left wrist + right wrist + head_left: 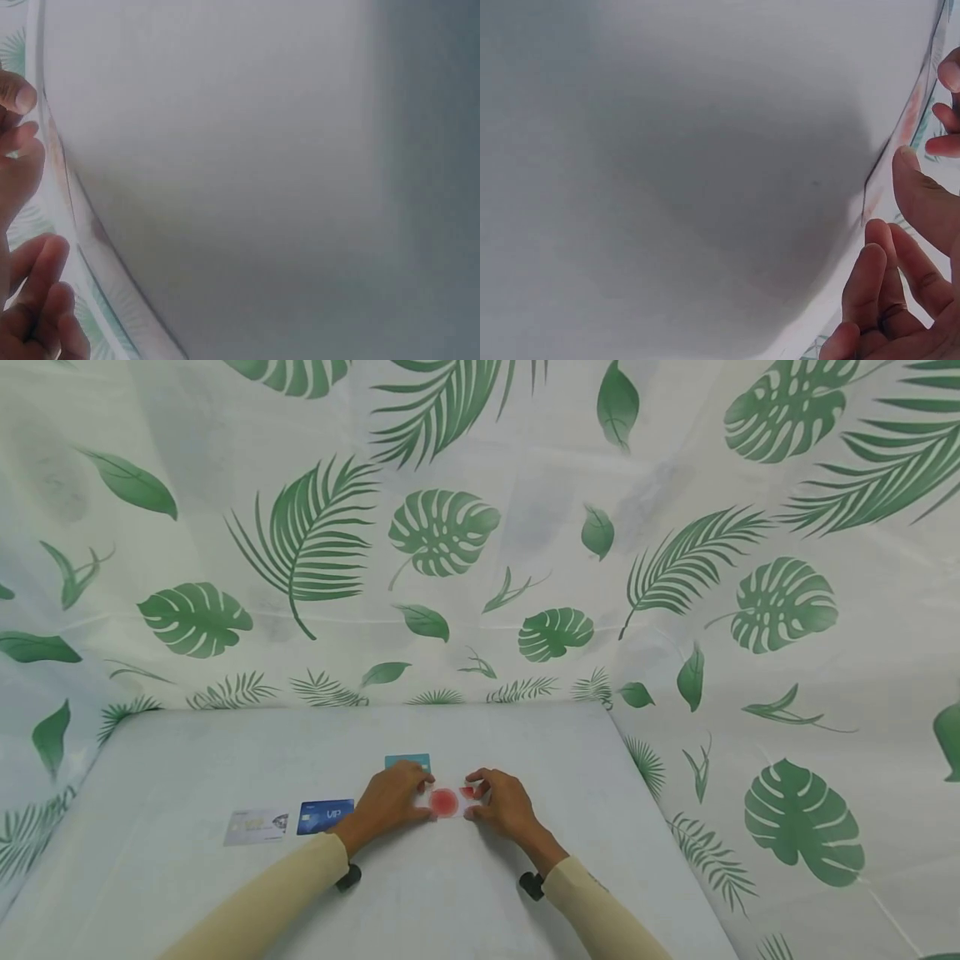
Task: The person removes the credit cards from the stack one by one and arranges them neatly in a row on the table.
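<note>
"White card with the big red circle (pixel 444 803) is right between the two hands, at the bench (pixel 450 902). How's the grip look to you?"

"Clamped, as far as I can tell. Left hand (pixel 393 802) has thumb and finger at the left corners, right hand (pixel 506 802) does the same on the other end. The wrist views only catch fingertips at the frame edge, so no clue how hard they're squeezing."

"Flat or lifted?"

"Can't say for sure. Either way, I'd hold it by the edges like that, light and even on both ends. Squeeze too hard and a thin card probably bows. If one corner needs to shift, I'd move both hands together so it doesn't twist."

"And the others?"

"Teal card (pixel 407 760) is behind the left hand, partly hidden, so watch those knuckles, they could nudge it. Blue VIP card (pixel 326 817) lies off to the left near that wrist, and the silver-grey card (pixel 257 827) is beyond it, further left. I'd mind the left sleeve (pixel 288 881) around the blue one too."
</note>
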{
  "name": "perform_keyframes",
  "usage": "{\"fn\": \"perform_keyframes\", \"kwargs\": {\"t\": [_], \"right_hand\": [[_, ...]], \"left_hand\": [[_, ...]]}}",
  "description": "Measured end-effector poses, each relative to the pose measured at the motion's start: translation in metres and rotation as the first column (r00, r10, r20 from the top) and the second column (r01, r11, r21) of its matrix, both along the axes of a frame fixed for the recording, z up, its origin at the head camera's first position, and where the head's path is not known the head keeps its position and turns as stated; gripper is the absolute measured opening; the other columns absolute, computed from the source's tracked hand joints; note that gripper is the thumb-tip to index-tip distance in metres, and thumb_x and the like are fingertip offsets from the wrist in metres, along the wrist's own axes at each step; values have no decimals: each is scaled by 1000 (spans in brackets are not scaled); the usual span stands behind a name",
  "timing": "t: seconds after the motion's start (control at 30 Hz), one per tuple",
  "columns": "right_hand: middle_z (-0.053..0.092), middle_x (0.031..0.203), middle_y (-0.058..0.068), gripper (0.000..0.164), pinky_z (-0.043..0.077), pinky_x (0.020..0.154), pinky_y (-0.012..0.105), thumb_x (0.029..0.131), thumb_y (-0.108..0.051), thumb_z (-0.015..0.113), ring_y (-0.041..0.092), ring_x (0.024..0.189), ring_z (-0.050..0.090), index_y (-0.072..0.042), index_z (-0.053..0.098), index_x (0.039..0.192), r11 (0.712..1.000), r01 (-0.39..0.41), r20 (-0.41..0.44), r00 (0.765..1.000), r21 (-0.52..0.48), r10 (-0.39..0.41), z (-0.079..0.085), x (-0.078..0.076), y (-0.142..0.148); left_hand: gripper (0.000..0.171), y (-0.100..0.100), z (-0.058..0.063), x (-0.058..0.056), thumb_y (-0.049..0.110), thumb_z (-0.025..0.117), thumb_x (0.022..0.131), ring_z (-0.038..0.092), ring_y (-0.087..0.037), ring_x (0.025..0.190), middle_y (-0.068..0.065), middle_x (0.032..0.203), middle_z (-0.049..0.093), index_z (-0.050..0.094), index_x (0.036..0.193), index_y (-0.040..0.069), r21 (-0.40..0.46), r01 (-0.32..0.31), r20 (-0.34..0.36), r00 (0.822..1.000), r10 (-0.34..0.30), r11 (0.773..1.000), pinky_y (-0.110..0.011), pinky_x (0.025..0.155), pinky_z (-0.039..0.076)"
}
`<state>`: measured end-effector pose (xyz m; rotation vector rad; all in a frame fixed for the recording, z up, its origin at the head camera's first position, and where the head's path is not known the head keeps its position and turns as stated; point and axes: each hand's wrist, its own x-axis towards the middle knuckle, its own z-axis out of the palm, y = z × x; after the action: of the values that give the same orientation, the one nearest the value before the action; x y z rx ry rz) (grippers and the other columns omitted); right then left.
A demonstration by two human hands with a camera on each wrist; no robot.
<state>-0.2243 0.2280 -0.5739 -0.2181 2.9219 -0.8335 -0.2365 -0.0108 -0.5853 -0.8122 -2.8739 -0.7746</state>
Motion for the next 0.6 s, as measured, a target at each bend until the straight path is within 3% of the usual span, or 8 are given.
{"fn": "perform_keyframes", "kwargs": {"t": [0.47, 0.6], "right_hand": [[71, 95, -1, 44, 47, 74, 27, 86, -16, 90, 13, 78, 56, -17, 73, 127, 1000, 8, -10, 1000, -10, -8, 7, -15, -16], [71, 94, -2, 43, 48, 73, 27, 87, -14, 89, 13, 78, 57, -18, 73, 127, 1000, 10, -17, 1000, -21, -10, 8, -20, -21]], "left_hand": [[53, -18, 7, -11, 42, 95, 77, 54, -11, 87, 4, 90, 66, 79, 118, 12, -12, -14, -45, 999, 13, 1000, -30, 75, 53], [54, -23, 10, -12, 41, 94, 79, 55, -12, 89, 2, 93, 67, 78, 120, 11, -19, -30, -22, 999, 30, 999, -32, 80, 56]]}}
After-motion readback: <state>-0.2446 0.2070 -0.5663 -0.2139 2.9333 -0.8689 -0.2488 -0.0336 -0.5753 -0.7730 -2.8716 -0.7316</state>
